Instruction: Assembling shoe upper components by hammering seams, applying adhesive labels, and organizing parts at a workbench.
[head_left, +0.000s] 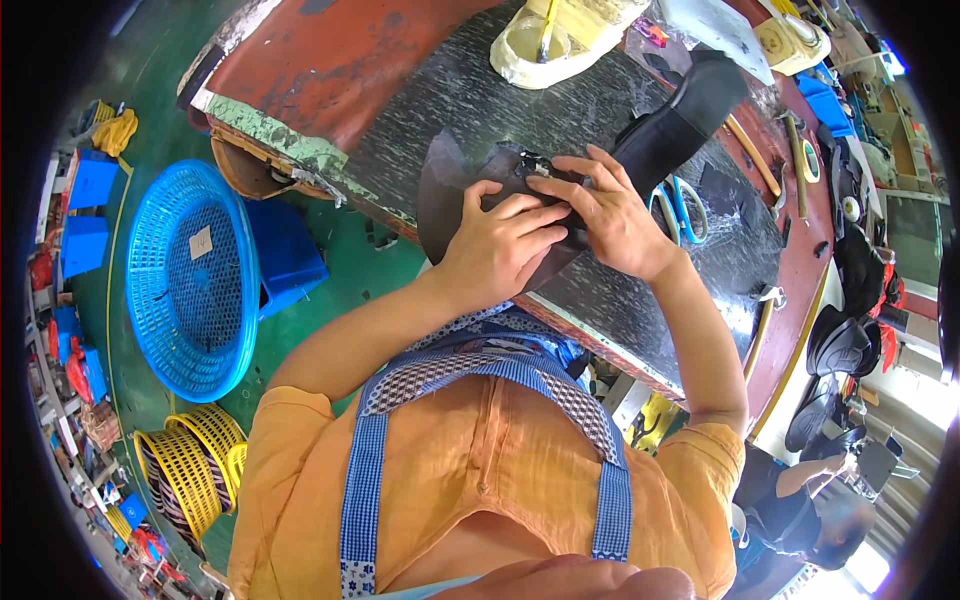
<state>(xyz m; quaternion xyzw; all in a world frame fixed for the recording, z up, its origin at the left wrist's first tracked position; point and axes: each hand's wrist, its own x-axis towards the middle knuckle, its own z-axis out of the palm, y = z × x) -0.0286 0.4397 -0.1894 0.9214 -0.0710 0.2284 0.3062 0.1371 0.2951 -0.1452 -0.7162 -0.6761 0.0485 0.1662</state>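
Observation:
A dark brown, leather-like sheet (438, 215) lies at the near edge of the dark work board (400, 130), partly under my hands. My left hand (510, 240) is closed on the sheet, with its fingers bent over it and close together. From the other side my right hand (610, 215) pinches at a small black part (530, 165) on the sheet; its fingertips almost meet the left ones. The palms hide how far the pieces are joined. Just beyond the right hand lies a long, curved black padded piece (690, 115).
Scissors (682, 212) with light blue handles lie right of my hand, near a wooden-handled tool (752, 155). A yellowish tub (530, 60) with a brush stands at the back. Left on the floor are a blue basket (137, 290) and yellow baskets (190, 470). Another person (790, 510) works at lower right.

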